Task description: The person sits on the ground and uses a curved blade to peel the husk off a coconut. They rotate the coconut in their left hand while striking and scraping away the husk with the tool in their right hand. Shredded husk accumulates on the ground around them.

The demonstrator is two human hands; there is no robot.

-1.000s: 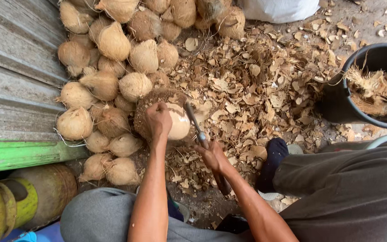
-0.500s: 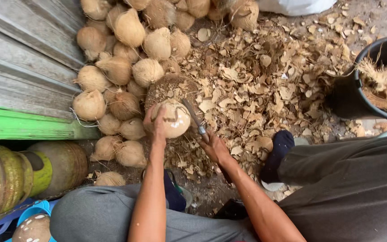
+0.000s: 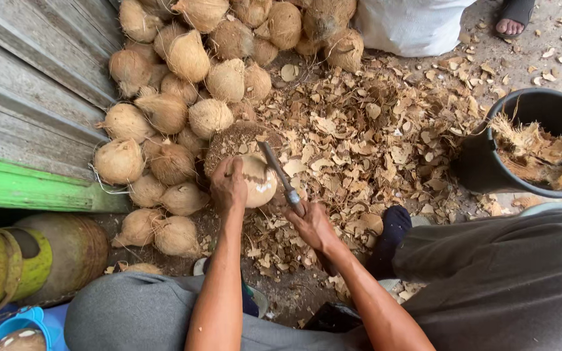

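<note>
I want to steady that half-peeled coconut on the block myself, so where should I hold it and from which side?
Grip the coconut on its rounded brown near-left side, as the left hand does, palm over the top. The blade in the right hand meets its right side, so come from the left, probably keeping fingers off the pale cut face.

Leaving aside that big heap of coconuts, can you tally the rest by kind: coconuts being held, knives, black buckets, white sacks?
held coconut, in the left hand: 1
knife, in the right hand: 1
black bucket: 1
white sack: 1
Total: 4
</note>
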